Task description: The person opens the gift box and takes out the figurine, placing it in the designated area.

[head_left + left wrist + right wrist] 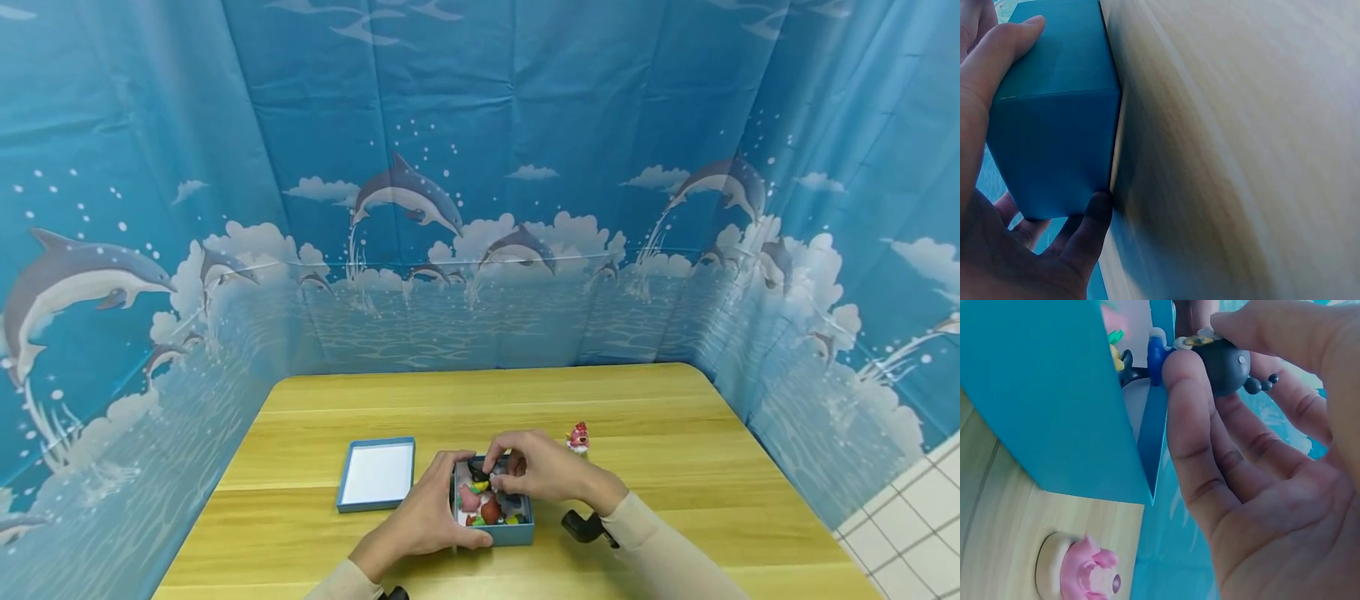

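- Head view: a wooden table (637,417) stands inside blue dolphin-print curtain walls (480,167), which close it in on three sides.
- A blue box lid (377,473) lies upside down on the table, white inside up, just left of the box.
- The open blue box (517,532) sits near the table's front edge, between the two hands, with small colourful figures (483,504) inside.
- The left hand (427,517) grips the box from its left side, thumb along the near wall and fingers curled round the far corner.
- The right hand (536,468) pinches a small dark grey figure (1225,365) between thumb and fingertips, over the box's far end.
- A small pink figure on a round base (577,437) stands on the table just behind the right hand.
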Tool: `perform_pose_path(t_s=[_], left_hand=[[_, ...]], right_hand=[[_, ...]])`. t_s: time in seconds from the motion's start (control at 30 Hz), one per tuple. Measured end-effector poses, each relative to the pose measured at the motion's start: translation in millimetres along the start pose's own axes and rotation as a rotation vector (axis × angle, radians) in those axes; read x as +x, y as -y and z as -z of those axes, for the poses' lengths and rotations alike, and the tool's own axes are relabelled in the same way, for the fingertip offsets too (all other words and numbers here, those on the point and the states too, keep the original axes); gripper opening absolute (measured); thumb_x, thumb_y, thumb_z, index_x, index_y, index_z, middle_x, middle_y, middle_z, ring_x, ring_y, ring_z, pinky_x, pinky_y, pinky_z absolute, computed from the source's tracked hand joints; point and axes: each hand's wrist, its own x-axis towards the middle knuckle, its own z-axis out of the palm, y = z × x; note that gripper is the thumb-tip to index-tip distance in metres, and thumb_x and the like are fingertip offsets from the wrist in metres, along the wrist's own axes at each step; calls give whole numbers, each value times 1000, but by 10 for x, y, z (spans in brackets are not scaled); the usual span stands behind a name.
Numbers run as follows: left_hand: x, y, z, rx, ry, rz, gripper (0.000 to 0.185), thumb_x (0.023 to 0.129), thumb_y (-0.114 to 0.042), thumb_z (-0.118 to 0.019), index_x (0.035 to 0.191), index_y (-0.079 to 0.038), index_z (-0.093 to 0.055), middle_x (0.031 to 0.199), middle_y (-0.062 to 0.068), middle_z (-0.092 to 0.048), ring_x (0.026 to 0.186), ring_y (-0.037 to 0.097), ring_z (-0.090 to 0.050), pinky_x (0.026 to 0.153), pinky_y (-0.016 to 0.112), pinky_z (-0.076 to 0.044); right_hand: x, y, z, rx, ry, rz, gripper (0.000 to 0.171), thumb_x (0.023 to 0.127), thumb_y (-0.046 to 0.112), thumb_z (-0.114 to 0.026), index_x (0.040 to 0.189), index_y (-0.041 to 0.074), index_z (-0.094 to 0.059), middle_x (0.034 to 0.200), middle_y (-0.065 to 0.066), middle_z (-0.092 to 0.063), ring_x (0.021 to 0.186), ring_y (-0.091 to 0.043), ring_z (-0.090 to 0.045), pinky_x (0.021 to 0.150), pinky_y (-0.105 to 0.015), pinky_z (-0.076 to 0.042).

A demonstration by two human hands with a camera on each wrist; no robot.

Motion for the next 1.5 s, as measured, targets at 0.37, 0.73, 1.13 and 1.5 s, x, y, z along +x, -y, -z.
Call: perform_pose_path(t_s=[0.37, 0.73, 1.13, 1.5], left_hand=[[-19, 10, -30, -17, -3, 15, 125, 80, -70, -102, 176, -19, -39, 166, 5, -54, 136, 23, -65, 114, 58, -60], [-13, 12, -47, -23, -2, 28, 127, 80, -70, -102, 177, -19, -38, 170, 9, -52, 144, 31, -64, 118, 65, -59], [-1, -13, -15, -2, -5, 28, 126, 79, -68, -103, 176, -21, -39, 165, 8, -55, 139, 28, -66, 116, 62, -60], [-4, -13, -10, -12, -14, 30, 126, 78, -67, -104, 176, -22, -40, 169, 10, -53, 148, 34, -64, 119, 66, -58]], right_hand=[[-74, -29, 39, -4, -29, -39, 31, 113, 17, -77, 142, 10, -71, 120, 1, -77, 86, -3, -69, 83, -27, -63], [-152, -64, 123, -23, -65, -28, 27, 113, 21, -77, 138, 11, -75, 121, 3, -79, 89, -4, -69, 80, -27, -61], [-224, -89, 179, 0, -82, -44, 27, 111, 18, -78, 138, 13, -77, 122, 3, -80, 93, -5, -72, 85, -28, -63], [-287, -135, 214, -10, -91, -42, 26, 112, 16, -77, 138, 14, -78, 119, -1, -82, 95, -5, -73, 88, -29, -65]])
